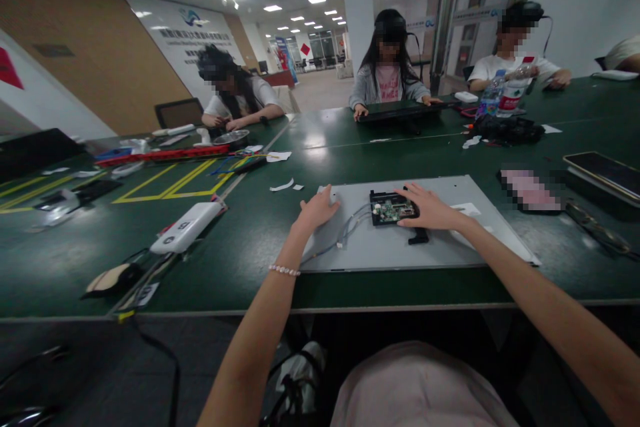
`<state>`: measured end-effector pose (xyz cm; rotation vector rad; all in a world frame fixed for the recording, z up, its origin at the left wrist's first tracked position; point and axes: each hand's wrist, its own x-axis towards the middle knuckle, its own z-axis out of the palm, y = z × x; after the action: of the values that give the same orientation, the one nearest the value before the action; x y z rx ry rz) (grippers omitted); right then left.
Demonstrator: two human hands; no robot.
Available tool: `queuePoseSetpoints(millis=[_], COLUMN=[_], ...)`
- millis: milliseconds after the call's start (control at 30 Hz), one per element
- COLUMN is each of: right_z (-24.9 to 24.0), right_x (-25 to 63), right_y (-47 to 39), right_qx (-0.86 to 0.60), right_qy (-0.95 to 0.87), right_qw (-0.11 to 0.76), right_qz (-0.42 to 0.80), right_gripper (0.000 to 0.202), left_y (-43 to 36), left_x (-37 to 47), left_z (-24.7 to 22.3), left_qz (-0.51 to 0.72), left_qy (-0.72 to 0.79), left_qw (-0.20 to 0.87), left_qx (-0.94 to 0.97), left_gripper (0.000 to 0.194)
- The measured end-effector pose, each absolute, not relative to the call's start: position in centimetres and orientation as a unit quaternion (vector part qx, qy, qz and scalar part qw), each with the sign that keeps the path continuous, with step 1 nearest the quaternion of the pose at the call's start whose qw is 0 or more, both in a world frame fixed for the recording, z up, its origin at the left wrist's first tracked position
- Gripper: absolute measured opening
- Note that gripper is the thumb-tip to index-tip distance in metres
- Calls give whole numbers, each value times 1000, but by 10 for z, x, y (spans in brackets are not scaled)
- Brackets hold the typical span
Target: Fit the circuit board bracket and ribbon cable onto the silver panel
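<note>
A flat grey panel (360, 253) lies on the green table in front of me. On it sits a green circuit board (387, 210) in a black frame, with thin grey cables (345, 230) running from its left side. My left hand (319, 208) is at the panel's far left corner, its fingers bent over the edge. At the board's right side, my right hand (427, 208) has its thumb and fingers around the black frame. A small black bracket (419, 236) lies just below that hand. The undersides of both hands are hidden.
Left of the panel are a white power strip (187, 227) and a beige-and-black mouse (113, 279). To the right lie a pink phone (531, 190), glasses (597, 227) and a dark-screened phone (605, 173). Across the table sit several people; one holds a dark panel (403, 113).
</note>
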<state>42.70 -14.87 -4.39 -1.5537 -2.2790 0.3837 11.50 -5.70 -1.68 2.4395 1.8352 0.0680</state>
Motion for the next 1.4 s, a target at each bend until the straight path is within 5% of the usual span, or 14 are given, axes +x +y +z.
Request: queuePoseSetpoints(millis=[967,1400], right_z=[-46,-51], right_x=[430,431], right_y=[-154,-155], right_qx=[-574,-566], right_qy=[-791,-796], right_qw=[176,168], right_qz=[119,133], right_gripper=[92,93], left_y=[-59,-49], left_x=[115,94], left_z=[-15,-8], left_qz=[34,118], left_qy=[603,677], left_qw=[56,-31], left_qx=[795,726], left_gripper=[62,37])
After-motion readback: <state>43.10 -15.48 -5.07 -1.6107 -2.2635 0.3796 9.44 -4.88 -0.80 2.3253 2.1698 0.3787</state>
